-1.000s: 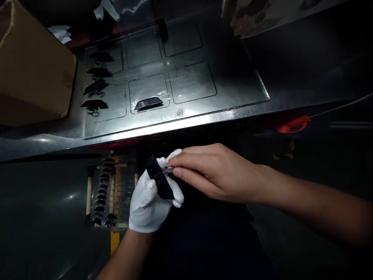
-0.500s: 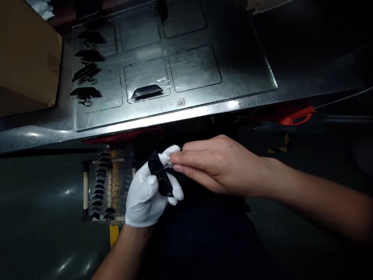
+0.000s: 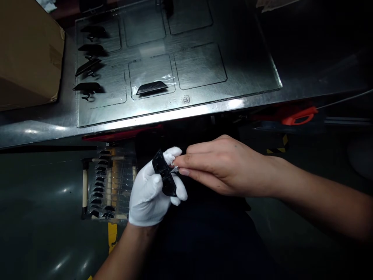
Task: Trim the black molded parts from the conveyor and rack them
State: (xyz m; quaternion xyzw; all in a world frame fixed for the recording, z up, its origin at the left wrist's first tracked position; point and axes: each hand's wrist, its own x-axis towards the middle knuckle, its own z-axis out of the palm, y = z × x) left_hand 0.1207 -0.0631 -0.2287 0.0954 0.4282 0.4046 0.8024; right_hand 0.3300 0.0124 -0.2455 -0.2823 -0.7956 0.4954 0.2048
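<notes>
My left grip [image 3: 150,194] is holding a black part [image 3: 164,174], my right grip [image 3: 224,165] pinching a thin tool [image 3: 175,169]; a slip could be scratching the part.

On the table [image 3: 65,111], the box [image 3: 29,58] stands left of several parts [image 3: 89,87].

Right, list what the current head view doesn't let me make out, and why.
All in the head view:
Bright metal piece: its rear end, hidden in the fingers of the right hand.
Black part: its far face, turned away towards the gloved left hand.
Cardboard box: its full extent, cut off by the left and top edges.
Dark piece on the glass sheet: its upper end, cut off by the top edge.
Clear tray: its pieces' fine detail, too small and dim.
</notes>
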